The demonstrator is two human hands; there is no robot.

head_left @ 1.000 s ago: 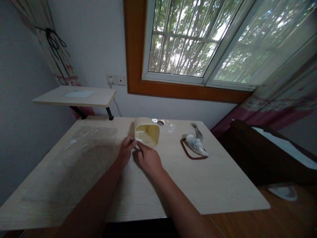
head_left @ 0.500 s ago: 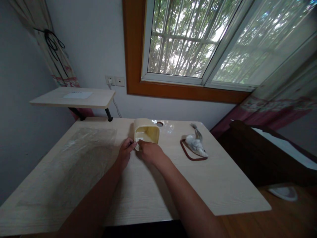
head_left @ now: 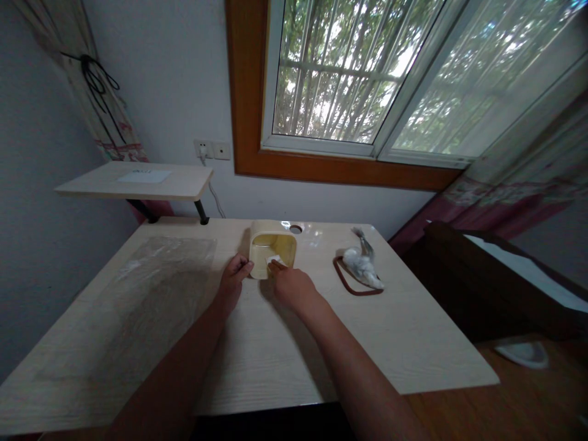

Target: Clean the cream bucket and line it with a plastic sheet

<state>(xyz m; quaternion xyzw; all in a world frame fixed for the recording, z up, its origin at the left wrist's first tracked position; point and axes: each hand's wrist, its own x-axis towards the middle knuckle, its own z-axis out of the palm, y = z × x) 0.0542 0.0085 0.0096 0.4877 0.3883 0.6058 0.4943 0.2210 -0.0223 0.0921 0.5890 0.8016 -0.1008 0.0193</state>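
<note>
A cream plastic box (head_left: 264,244) lies on its side on the wooden desk (head_left: 257,343), its open mouth facing me. My left hand (head_left: 234,277) rests against the box's left edge with fingers curled, touching it. My right hand (head_left: 289,283) sits at the box's mouth, pinching a small white piece (head_left: 272,260) that I cannot name, just inside the opening.
A clear plastic sheet (head_left: 151,282) covers the desk's left part. A grey-white crumpled bag on a brown ring (head_left: 362,269) lies to the right. A raised side shelf (head_left: 138,180) stands back left. Dark furniture (head_left: 482,275) lies beyond the desk's right edge.
My right hand moved forward and right, carrying the small white piece from the box's left front corner into its mouth. My left hand stayed by the box's left edge.
</note>
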